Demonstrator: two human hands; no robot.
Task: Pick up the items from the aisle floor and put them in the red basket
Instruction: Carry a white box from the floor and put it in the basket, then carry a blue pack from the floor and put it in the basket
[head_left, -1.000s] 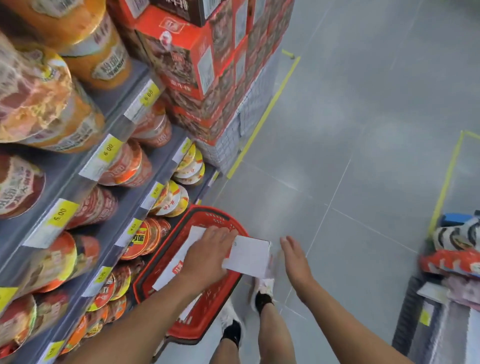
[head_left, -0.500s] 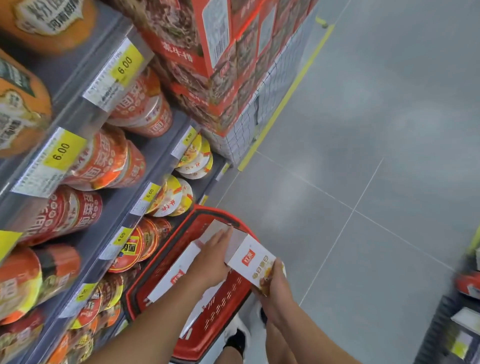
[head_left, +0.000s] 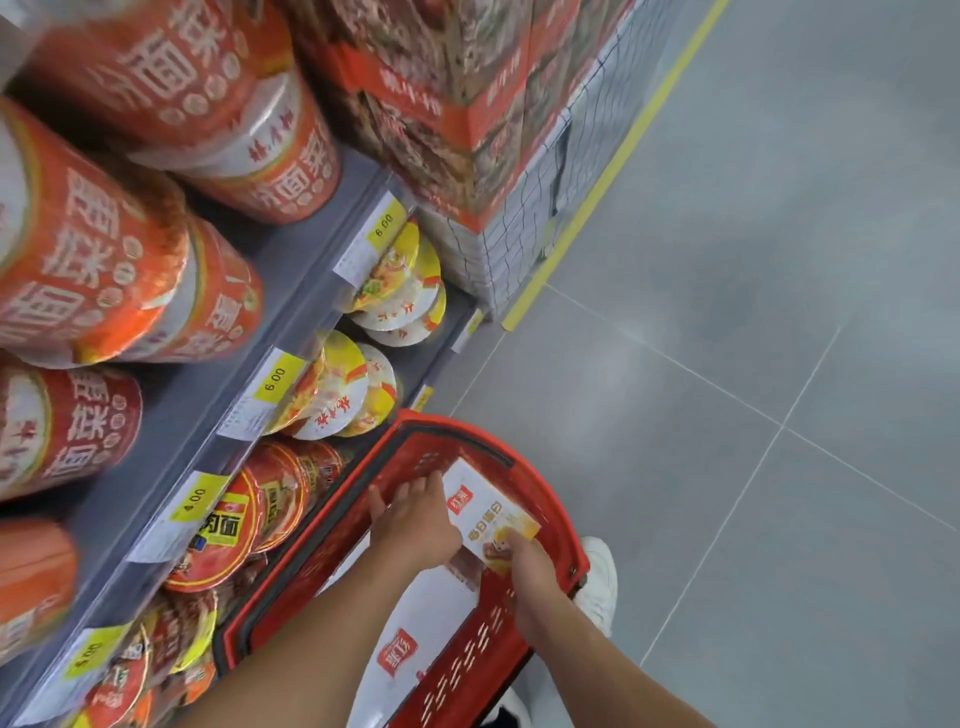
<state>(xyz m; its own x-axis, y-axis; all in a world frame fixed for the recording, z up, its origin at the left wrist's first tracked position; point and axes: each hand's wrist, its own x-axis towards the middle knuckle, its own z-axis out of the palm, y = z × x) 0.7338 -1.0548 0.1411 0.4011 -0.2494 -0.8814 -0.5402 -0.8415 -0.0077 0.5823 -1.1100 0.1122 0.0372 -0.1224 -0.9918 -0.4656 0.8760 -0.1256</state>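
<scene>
**White box (head_left: 480, 506) sat low in the red basket (head_left: 553, 501), both hands on it**

The box lay tilted inside the basket, its red logo and yellow print facing up. The right hand (head_left: 527, 564) held the box's near end at 5 o'clock, its grip clamped on that corner. The left hand (head_left: 415, 519) lay flat against the box's 9 o'clock edge, fingers straight and spread, its grip apart. A second white box (head_left: 415, 644) lay in the basket at 7 o'clock of the first. The basket stood on the grey floor (head_left: 727, 364). Shelves (head_left: 291, 291) of noodle bowls (head_left: 343, 389) rose at its 10 o'clock, and a white shoe (head_left: 600, 577) was at its 3 o'clock.
</scene>
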